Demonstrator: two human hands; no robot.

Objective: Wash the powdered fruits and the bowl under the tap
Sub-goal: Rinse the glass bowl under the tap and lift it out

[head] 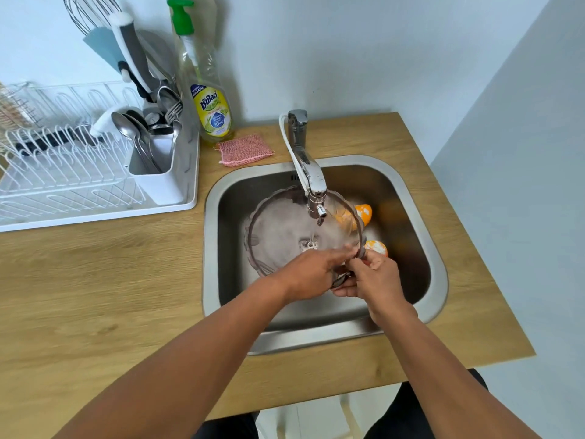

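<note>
I am seeing the left hand [311,270] lying with straight fingers inside the bowl [278,229], rubbing its wet wall at 5 o'clock. The bowl is standing tilted in the sink [421,223] under the running tap [311,179]. It looks like thin clear plastic: light, stiff, slippery. The right hand [376,280] is pinching the rim, which I judge the safest hold. Two powdered fruits [364,213] are waiting at 3 o'clock.

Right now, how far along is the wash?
Done: nothing clearly finished. In hand: bowl sits under the running tap; right hand grips its rim, left hand rubs inside. Left: two fruits in the sink still carry white powder.
</note>
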